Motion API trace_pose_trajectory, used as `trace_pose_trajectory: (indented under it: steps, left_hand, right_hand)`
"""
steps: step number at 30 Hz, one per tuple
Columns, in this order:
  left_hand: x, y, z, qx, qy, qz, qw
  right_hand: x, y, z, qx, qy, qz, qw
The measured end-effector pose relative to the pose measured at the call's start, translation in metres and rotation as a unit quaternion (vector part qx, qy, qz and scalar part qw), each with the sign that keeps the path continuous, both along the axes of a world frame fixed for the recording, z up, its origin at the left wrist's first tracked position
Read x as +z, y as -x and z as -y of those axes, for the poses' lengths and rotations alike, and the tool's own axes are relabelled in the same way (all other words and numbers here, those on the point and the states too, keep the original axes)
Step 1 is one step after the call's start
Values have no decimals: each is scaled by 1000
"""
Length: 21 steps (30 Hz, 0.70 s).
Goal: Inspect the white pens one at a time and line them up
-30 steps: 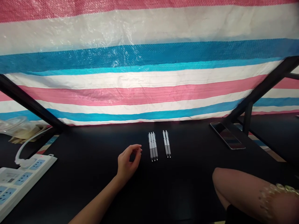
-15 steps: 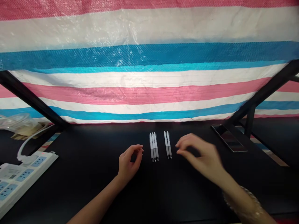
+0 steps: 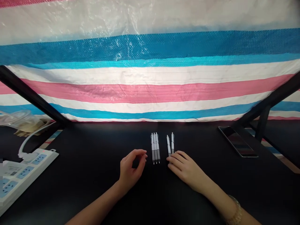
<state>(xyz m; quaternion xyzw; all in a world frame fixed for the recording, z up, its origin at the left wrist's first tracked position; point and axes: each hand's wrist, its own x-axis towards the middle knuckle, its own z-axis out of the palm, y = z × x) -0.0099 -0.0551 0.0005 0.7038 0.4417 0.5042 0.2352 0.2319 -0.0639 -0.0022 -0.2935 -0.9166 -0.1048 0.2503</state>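
Note:
Three white and grey pens (image 3: 155,148) lie side by side on the black table (image 3: 103,137), their tips toward me. To their right are two more such pens, a left one (image 3: 168,143) and a right one (image 3: 172,142), slightly apart at the top. My right hand (image 3: 181,164) rests over the lower ends of these two, its fingertips on them and hiding their tips; whether it grips one is hidden. Left of the three pens, my left hand (image 3: 133,164) hovers with thumb and fingers curved toward each other, nothing visible between them.
A phone (image 3: 237,142) lies at the right, near a black slanted bar (image 3: 269,101). At the left are a white power strip (image 3: 30,175) with a plugged-in cable and a clear plastic bag (image 3: 21,120). A striped sheet (image 3: 150,93) hangs behind the table.
My right hand has moved left and down onto the lower ends of the two pens. Those pens now stand slightly apart, the left one nearer me. My left hand has barely moved.

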Motion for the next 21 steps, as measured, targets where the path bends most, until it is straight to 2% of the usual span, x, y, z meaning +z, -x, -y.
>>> trace_pose_trajectory:
  steps: [3, 5, 7, 10, 12, 14, 16, 18, 21]
  left_hand:
    - [4, -3, 4, -18, 75, 46, 996]
    - [9, -5, 6, -38, 146, 90, 984]
    - [13, -7, 6, -65, 228, 135, 962]
    - [15, -9, 5, -116, 360, 192, 906]
    - [14, -9, 3, -141, 425, 213, 868]
    - [13, -9, 3, -146, 449, 227, 851]
    - [11, -9, 3, -136, 433, 236, 859]
    - [9, -8, 3, -119, 396, 243, 878]
    - [9, -7, 5, -115, 365, 255, 888]
  right_hand:
    - [1, -3, 5, -32, 49, -150, 987]
    - [-2, -5, 11, -84, 77, -288, 951]
    - [-5, -4, 19, -132, 111, -426, 888]
    - [-2, 1, 29, -132, 233, -566, 779]
    - [1, 8, 32, -124, 319, -603, 720]
    - [3, 14, 33, -98, 407, -603, 679]
    - [2, 19, 33, -57, 501, -580, 640]
    - [-1, 23, 33, -20, 593, -550, 588]
    - [-5, 24, 33, 27, 729, -495, 472]
